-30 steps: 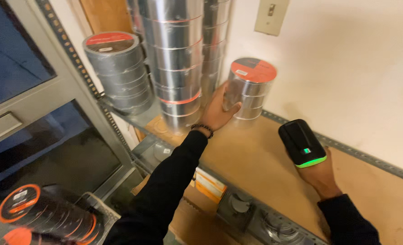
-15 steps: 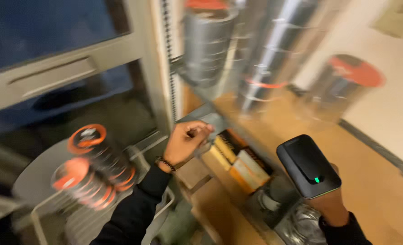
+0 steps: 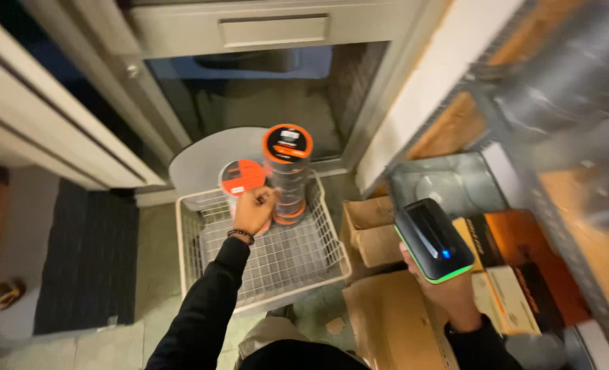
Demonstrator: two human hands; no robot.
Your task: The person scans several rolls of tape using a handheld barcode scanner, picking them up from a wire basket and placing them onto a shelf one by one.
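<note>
Your left hand (image 3: 253,209) closes its fingers on the shorter stack of tape rolls (image 3: 241,179), clear-wrapped with an orange round label on top, standing in the white wire basket (image 3: 277,264) on the floor. It touches a taller matching stack (image 3: 287,171) just beside it. Judging by that, two stacks are already in the basket and your grip is not yet released. Your right hand (image 3: 448,288) is wrapped around a black handheld scanner (image 3: 432,240) with a green-lit edge, above cardboard boxes (image 3: 380,308).

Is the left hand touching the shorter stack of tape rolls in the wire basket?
Touching. The head view shows the left hand lying on the shorter stack in the wire basket, fingers over its side, no gap.
</note>
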